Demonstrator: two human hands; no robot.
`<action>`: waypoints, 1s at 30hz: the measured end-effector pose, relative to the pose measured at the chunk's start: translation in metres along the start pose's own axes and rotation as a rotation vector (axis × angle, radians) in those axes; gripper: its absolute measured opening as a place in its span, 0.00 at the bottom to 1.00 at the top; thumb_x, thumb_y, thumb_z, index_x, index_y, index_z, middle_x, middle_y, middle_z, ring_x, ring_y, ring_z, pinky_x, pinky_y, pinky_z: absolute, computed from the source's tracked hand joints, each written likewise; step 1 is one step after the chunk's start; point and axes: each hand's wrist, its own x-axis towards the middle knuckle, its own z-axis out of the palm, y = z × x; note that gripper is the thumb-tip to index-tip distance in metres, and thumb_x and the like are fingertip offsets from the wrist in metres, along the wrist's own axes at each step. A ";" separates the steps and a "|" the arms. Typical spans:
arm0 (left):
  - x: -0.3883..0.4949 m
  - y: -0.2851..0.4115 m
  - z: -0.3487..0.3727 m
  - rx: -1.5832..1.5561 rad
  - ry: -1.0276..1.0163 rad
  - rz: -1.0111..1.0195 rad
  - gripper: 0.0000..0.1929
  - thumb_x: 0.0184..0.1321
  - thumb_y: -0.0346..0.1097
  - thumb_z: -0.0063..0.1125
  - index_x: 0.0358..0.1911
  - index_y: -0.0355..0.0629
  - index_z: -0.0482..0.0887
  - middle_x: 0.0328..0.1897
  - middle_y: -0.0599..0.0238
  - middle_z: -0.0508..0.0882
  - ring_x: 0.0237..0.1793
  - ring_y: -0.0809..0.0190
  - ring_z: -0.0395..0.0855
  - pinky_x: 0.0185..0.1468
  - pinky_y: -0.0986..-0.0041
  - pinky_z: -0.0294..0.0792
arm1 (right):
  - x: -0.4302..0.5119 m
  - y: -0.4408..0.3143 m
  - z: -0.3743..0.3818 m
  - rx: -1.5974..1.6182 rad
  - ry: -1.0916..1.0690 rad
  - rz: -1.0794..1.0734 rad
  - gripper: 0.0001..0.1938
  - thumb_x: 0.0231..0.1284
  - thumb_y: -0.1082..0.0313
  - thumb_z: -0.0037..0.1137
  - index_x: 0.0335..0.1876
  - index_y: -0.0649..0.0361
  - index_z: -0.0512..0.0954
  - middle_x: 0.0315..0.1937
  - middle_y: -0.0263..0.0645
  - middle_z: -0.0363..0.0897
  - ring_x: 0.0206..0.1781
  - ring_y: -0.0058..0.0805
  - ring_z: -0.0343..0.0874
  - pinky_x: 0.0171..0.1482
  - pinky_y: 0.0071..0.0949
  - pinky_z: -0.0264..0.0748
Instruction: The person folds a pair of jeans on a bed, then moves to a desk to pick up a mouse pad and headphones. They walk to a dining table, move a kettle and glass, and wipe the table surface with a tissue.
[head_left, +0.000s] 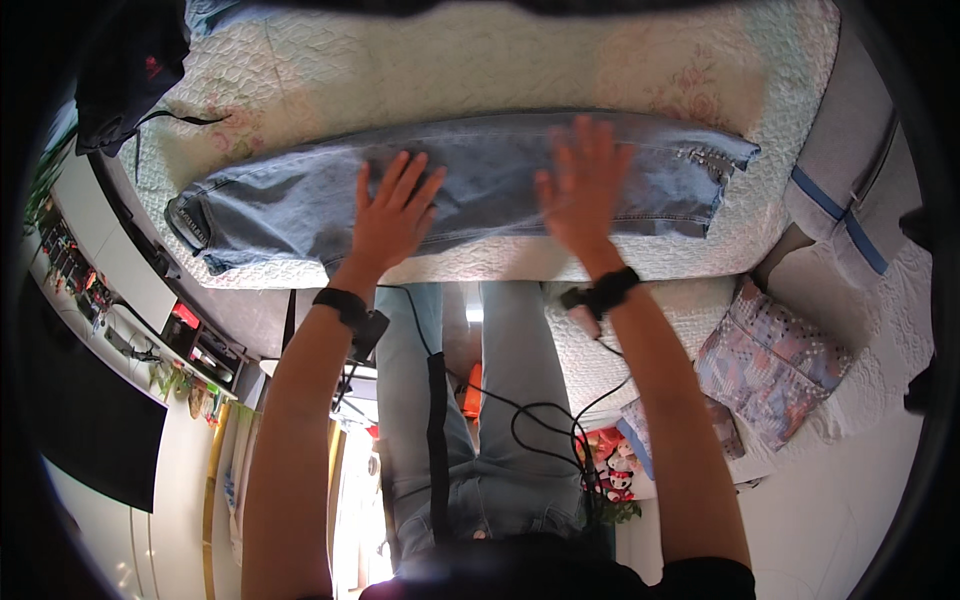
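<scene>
A pair of blue-grey denim jeans (480, 180) lies lengthwise across a quilted cover (480, 67), folded into a long strip. Its right end has a frayed, ragged edge, while the left end shows a darker stitched edge. My left hand (394, 214) rests palm down on the denim left of the middle, fingers spread. Farther right, my right hand (586, 187) is over the jeans with its fingers apart, slightly blurred; whether it presses on the cloth I cannot tell. Neither hand grips anything. Each wrist wears a black strap with a small device.
Black cables (544, 420) hang in front of my legs. At the upper left is a dark bag or garment (131, 75) with a strap. Grey sofa cushions (840, 135) border the right side, near a patterned pillow (776, 364). A shelf unit (135, 270) stands at left.
</scene>
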 end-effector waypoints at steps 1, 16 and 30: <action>0.005 0.001 0.007 0.011 0.006 -0.004 0.30 0.55 0.49 0.56 0.64 0.65 0.66 0.70 0.68 0.62 0.70 0.57 0.56 0.67 0.40 0.42 | 0.000 -0.014 0.012 0.063 -0.052 -0.068 0.28 0.57 0.49 0.51 0.65 0.43 0.64 0.69 0.41 0.56 0.72 0.47 0.49 0.67 0.63 0.42; -0.024 -0.042 0.008 0.054 -0.024 -0.124 0.28 0.62 0.58 0.45 0.67 0.71 0.60 0.74 0.67 0.55 0.73 0.60 0.49 0.72 0.49 0.35 | -0.049 0.121 -0.005 -0.248 0.010 0.122 0.34 0.68 0.43 0.31 0.72 0.58 0.50 0.73 0.49 0.43 0.74 0.52 0.41 0.70 0.50 0.43; -0.146 -0.174 -0.008 0.100 0.323 -0.362 0.29 0.57 0.43 0.53 0.64 0.54 0.66 0.70 0.62 0.62 0.71 0.55 0.54 0.70 0.46 0.38 | -0.011 -0.086 0.046 -0.020 0.178 0.186 0.30 0.68 0.48 0.35 0.70 0.58 0.53 0.73 0.48 0.43 0.75 0.45 0.42 0.68 0.60 0.35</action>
